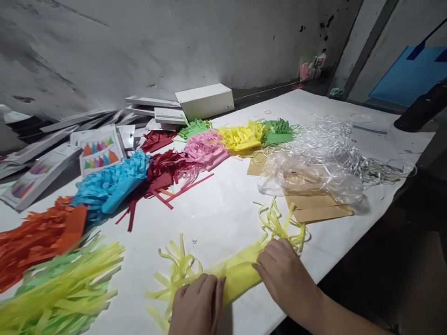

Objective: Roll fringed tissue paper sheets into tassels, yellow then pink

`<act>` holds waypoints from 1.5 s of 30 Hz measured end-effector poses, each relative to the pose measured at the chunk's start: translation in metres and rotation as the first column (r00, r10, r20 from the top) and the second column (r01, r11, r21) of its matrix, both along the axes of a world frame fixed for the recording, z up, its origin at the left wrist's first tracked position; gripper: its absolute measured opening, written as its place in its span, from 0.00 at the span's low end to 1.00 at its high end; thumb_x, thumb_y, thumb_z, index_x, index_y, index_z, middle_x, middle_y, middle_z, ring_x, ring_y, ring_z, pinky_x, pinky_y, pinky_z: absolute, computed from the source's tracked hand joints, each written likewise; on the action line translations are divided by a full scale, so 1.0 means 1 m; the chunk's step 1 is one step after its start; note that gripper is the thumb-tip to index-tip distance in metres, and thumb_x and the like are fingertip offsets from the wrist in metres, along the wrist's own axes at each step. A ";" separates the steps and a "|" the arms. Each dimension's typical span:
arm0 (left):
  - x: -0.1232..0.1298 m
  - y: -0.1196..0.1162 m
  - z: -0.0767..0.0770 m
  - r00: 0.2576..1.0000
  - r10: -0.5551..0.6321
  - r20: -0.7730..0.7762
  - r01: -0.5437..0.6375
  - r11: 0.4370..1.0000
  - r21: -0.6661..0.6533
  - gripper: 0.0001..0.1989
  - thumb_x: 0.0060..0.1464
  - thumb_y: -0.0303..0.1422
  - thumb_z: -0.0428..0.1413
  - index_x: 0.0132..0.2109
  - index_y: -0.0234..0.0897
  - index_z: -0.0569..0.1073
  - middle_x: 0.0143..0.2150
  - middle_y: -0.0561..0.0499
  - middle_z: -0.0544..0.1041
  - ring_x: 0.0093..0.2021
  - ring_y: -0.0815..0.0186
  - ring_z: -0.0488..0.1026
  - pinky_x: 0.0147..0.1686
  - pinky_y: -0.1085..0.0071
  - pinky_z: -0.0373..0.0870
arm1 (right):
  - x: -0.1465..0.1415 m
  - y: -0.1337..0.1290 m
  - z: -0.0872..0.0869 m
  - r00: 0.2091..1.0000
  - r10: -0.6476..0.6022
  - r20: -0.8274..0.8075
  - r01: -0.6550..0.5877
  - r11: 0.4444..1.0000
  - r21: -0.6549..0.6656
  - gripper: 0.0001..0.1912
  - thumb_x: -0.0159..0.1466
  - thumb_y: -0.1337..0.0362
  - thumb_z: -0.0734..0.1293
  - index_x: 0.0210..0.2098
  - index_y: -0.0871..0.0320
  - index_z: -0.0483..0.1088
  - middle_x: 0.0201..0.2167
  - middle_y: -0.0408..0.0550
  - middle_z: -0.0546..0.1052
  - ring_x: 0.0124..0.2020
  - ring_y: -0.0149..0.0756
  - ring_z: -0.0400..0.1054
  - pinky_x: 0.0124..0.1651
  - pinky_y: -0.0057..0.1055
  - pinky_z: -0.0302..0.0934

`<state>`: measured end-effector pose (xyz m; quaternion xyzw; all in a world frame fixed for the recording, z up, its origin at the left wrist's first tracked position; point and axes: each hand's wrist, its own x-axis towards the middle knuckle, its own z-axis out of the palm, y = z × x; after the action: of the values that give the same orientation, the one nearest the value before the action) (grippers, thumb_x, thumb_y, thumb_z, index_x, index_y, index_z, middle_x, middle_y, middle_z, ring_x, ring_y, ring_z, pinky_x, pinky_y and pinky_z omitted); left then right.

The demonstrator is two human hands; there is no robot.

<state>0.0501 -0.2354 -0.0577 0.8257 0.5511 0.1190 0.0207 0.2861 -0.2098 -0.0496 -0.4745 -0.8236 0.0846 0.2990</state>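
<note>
A yellow fringed tissue paper sheet [239,272] lies across the near edge of the white table, with its cut strips spreading out at both ends. My left hand [197,304] is closed on its lower left part, beside one bunch of strips. Around the right part my right hand [284,274] is closed, thumb and fingers pinching the paper's plain middle band. The fingertips of both hands are partly hidden. Just beyond my right hand is a brown paper piece [314,209] under a clear plastic bag [314,174].
Fringed bundles in orange [45,232], blue [113,184], dark red [164,170], pink [206,149] and yellow [244,136] line the left and back. Yellow-green strips [63,288] lie at near left. White boxes [206,102] stand by the wall; silvery string [324,142] is heaped at right.
</note>
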 end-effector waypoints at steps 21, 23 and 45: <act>0.019 0.024 0.010 0.952 0.230 -0.200 -0.293 0.871 -0.394 0.23 0.71 0.39 0.39 0.34 0.42 0.73 0.31 0.50 0.80 0.37 0.51 0.80 0.39 0.54 0.63 | -0.014 0.015 -0.001 0.956 -0.261 0.137 0.250 0.964 0.091 0.09 0.61 0.70 0.72 0.32 0.55 0.67 0.29 0.45 0.74 0.34 0.43 0.65 0.46 0.43 0.51; 0.020 0.024 0.010 0.953 0.213 -0.214 -0.279 0.891 -0.358 0.22 0.71 0.39 0.39 0.33 0.42 0.74 0.30 0.50 0.81 0.36 0.51 0.81 0.37 0.54 0.64 | -0.010 0.013 0.003 0.975 -0.202 0.088 0.189 0.973 0.135 0.08 0.63 0.70 0.70 0.41 0.55 0.70 0.38 0.48 0.76 0.43 0.45 0.67 0.57 0.47 0.49; -0.004 -0.006 -0.004 0.945 -0.322 -0.051 0.321 0.894 0.313 0.17 0.57 0.24 0.57 0.51 0.45 0.77 0.40 0.54 0.84 0.43 0.61 0.76 0.56 0.59 0.57 | 0.011 -0.004 -0.005 0.932 0.265 0.246 -0.299 0.947 0.116 0.10 0.67 0.77 0.61 0.34 0.58 0.68 0.33 0.43 0.73 0.42 0.38 0.66 0.71 0.48 0.34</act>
<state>0.0463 -0.2418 -0.0612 0.8977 0.3807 0.2019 -0.0924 0.2966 -0.2143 -0.0546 -0.3334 -0.9161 0.0090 0.2227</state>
